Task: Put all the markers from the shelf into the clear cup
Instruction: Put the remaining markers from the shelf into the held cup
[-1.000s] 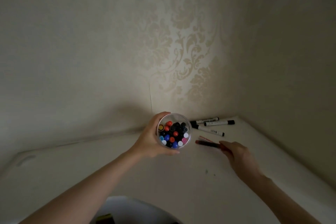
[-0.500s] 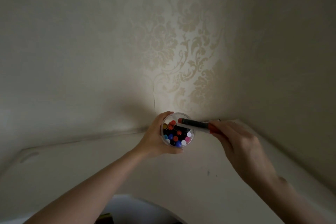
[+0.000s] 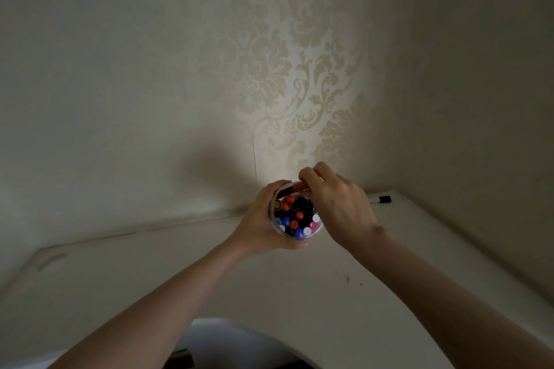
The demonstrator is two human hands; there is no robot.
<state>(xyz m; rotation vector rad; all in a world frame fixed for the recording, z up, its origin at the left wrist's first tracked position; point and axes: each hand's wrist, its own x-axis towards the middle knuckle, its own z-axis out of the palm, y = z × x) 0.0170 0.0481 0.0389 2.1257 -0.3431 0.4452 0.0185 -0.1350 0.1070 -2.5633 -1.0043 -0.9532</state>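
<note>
The left hand (image 3: pixel 263 219) wraps its curled fingers round the clear cup (image 3: pixel 318 229), held above the white shelf (image 3: pixel 180 272) near the wall corner. The cup is packed with upright markers, their red, blue, white, pink and black caps showing. The right hand (image 3: pixel 338 204) pinches a red-and-black marker (image 3: pixel 295 188) between its fingertips, the marker lying across the cup's far rim. One black-capped marker (image 3: pixel 380 199) lies on the shelf beside the patterned wallpaper (image 3: pixel 299 84).
</note>
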